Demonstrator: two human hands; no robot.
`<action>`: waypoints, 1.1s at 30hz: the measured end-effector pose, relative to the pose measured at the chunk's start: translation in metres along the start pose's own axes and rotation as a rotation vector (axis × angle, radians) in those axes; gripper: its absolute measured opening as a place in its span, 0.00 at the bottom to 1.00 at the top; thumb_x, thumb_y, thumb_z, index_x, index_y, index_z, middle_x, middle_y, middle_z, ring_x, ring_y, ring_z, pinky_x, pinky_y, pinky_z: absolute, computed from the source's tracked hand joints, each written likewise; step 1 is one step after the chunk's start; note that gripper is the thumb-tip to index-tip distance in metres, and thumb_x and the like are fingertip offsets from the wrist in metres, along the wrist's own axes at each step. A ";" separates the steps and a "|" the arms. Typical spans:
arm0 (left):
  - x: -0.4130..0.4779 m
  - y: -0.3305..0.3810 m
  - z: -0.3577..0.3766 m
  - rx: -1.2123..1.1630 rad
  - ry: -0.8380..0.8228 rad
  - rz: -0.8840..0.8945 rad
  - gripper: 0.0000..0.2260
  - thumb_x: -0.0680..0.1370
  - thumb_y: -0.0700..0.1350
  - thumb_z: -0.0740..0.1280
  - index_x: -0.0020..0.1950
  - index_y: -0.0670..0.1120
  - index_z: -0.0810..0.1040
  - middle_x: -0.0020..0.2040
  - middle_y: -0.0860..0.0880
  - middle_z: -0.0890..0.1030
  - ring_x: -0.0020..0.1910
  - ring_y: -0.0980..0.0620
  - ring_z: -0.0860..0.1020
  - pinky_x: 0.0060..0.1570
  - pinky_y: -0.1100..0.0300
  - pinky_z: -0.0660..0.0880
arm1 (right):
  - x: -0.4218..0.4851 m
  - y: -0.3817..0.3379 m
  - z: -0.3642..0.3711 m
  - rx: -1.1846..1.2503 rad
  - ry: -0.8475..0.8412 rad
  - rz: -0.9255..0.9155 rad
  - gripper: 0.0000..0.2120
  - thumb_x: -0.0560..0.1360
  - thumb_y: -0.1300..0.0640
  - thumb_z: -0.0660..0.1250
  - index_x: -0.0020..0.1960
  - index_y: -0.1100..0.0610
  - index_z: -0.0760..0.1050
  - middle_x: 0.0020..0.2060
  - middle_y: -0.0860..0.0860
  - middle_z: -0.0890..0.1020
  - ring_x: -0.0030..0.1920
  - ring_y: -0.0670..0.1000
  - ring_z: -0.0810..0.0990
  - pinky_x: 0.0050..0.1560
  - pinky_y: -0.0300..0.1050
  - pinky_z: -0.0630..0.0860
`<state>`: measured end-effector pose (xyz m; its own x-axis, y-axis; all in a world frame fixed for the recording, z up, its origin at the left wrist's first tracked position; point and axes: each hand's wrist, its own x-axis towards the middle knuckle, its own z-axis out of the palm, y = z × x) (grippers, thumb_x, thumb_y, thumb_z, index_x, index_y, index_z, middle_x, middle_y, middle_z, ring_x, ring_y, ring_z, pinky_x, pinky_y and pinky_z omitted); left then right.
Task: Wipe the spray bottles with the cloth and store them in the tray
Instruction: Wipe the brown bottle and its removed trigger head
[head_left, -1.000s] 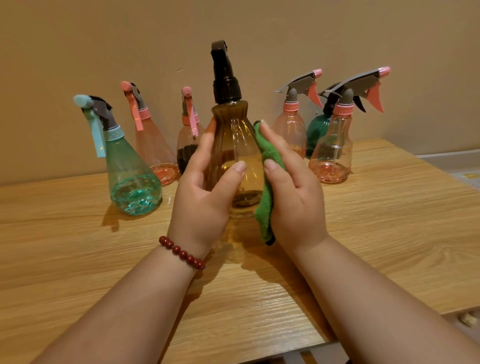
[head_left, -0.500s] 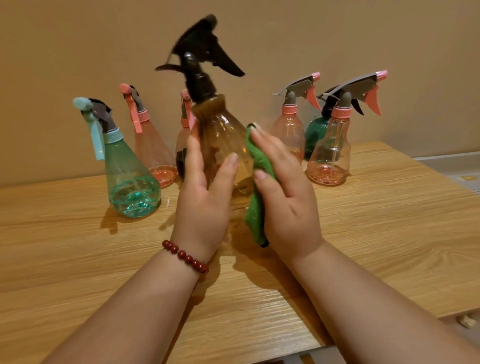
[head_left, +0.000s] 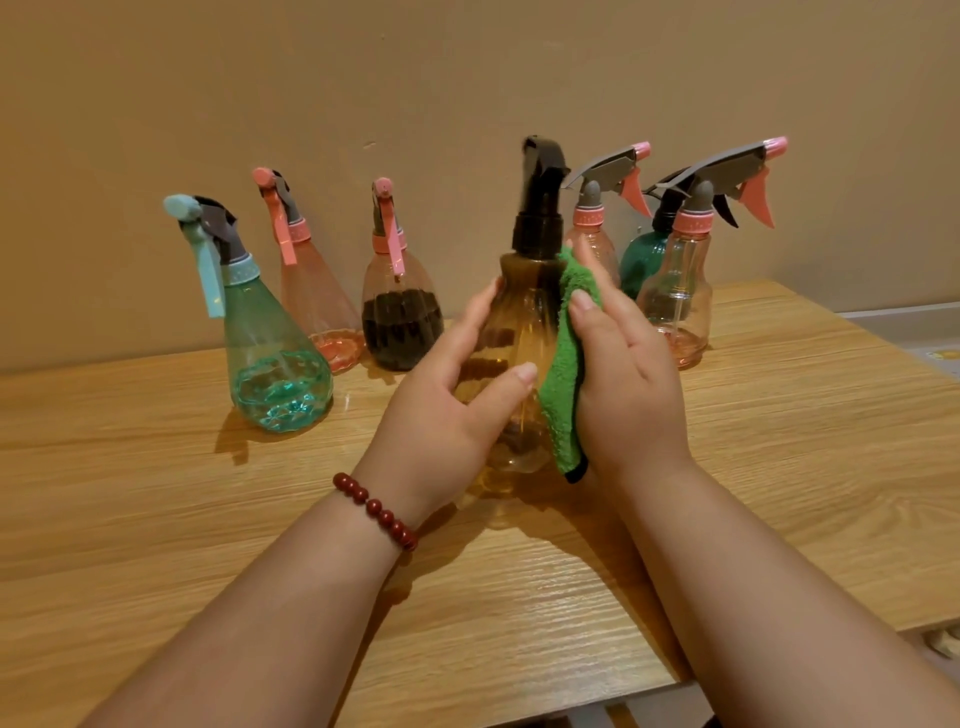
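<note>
An amber spray bottle (head_left: 522, 332) with a black trigger head stands upright at the table's middle. My left hand (head_left: 447, 410) grips its body from the left, thumb across the front. My right hand (head_left: 626, 384) presses a green cloth (head_left: 563, 374) against the bottle's right side, thumb curled over the cloth. Behind stand several other bottles: a teal one (head_left: 275, 364), a pink cone-shaped one (head_left: 317, 301), a pink one (head_left: 400, 317) with dark liquid, and at the right a pink one (head_left: 675, 301), a dark green one (head_left: 636, 260) and another pink one (head_left: 595, 244). No tray is in view.
The wooden table (head_left: 156, 493) runs along a beige wall. Its front edge (head_left: 519, 701) lies near the bottom of the view and its right edge (head_left: 883, 343) beside a pale floor strip.
The amber bottle has gone from tilted left back to upright and turned, its nozzle now facing away. The cloth has slid up towards the bottle's shoulder. The view has shifted a little.
</note>
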<state>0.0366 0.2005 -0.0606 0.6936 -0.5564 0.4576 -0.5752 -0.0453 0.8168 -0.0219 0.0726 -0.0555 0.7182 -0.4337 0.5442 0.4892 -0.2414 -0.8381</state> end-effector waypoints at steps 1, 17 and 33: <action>-0.001 0.001 0.001 0.015 -0.008 0.001 0.26 0.79 0.51 0.66 0.72 0.65 0.60 0.65 0.70 0.70 0.62 0.75 0.70 0.54 0.79 0.69 | 0.002 0.001 -0.001 -0.003 -0.001 -0.003 0.25 0.79 0.51 0.54 0.76 0.51 0.62 0.71 0.46 0.72 0.69 0.39 0.69 0.68 0.41 0.70; 0.002 0.000 0.000 -0.166 0.035 -0.001 0.25 0.78 0.47 0.64 0.75 0.55 0.65 0.60 0.61 0.79 0.57 0.65 0.79 0.49 0.69 0.76 | -0.001 0.002 -0.001 0.044 -0.070 -0.020 0.24 0.79 0.56 0.54 0.75 0.56 0.64 0.70 0.48 0.73 0.70 0.41 0.69 0.71 0.45 0.67; 0.005 0.002 0.006 -0.196 0.278 -0.075 0.32 0.76 0.66 0.63 0.77 0.57 0.59 0.72 0.54 0.72 0.69 0.61 0.71 0.67 0.65 0.69 | -0.002 0.008 0.007 -0.235 0.158 -0.107 0.20 0.80 0.50 0.53 0.68 0.54 0.73 0.62 0.46 0.78 0.64 0.40 0.73 0.64 0.37 0.69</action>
<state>0.0365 0.1928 -0.0593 0.8378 -0.3091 0.4501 -0.4428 0.0977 0.8913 -0.0159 0.0772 -0.0628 0.5742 -0.5200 0.6324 0.4168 -0.4792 -0.7725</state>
